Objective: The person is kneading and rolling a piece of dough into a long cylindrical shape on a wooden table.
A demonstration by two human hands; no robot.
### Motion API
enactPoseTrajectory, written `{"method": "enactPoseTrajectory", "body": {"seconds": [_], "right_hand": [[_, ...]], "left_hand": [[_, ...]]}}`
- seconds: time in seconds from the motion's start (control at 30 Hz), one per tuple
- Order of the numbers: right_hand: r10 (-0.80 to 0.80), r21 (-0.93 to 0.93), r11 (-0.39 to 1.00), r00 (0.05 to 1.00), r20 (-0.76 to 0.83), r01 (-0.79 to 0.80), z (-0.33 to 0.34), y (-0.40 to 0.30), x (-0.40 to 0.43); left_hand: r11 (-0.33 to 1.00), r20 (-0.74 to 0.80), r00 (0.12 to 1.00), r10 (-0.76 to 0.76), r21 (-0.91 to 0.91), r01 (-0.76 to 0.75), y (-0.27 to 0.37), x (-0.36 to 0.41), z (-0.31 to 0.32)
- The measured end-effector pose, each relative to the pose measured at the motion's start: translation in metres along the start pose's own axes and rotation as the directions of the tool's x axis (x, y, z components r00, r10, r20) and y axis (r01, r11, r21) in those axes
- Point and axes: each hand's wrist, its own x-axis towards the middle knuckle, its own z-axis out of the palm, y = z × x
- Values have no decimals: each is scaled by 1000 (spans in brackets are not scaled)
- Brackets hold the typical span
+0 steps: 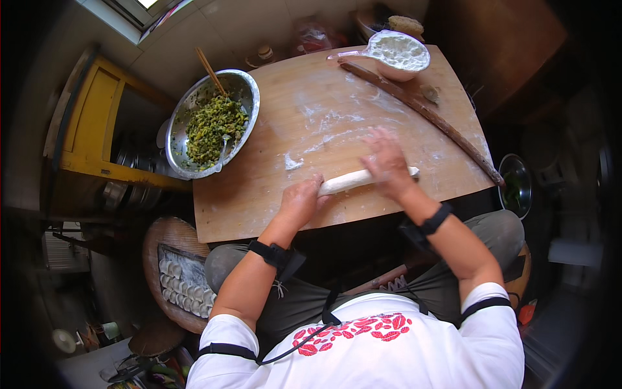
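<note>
A pale dough roll (349,182) lies on the floured wooden board (272,131) near its front edge. My left hand (300,198) is closed round the roll's left end. My right hand (387,163), blurred, is over the roll towards its right end with its fingers spread; whether it touches the dough I cannot tell. A steel bowl (255,114) at the board's left holds chopped green and yellow filling (214,129), chopsticks (210,70) and a metal spoon (224,150). At the back right, a ladle-like scoop of white flour (399,51) rests by a long wooden rolling pin (427,114).
Left of my knee, a round wooden stool (155,253) bears a floured tray with rows of dumplings (187,291). A yellow cabinet (92,112) stands at left. Beyond the board's right edge is a metal bowl (515,187) with greens. A small lump (429,93) lies near the scoop.
</note>
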Motion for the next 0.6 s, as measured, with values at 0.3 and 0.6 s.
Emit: {"method": "enactPoseTrajectory", "body": {"seconds": [0.3,0.6], "right_hand": [[-103,36,995,936,338,96,-13,-46,-67],[215,-179,971,906,365,-158,47,-3,47]], "left_hand": [[997,82,994,66,30,-68,-12,-21,-8],[996,3,997,-71,54,71,-14,7,-23]]}}
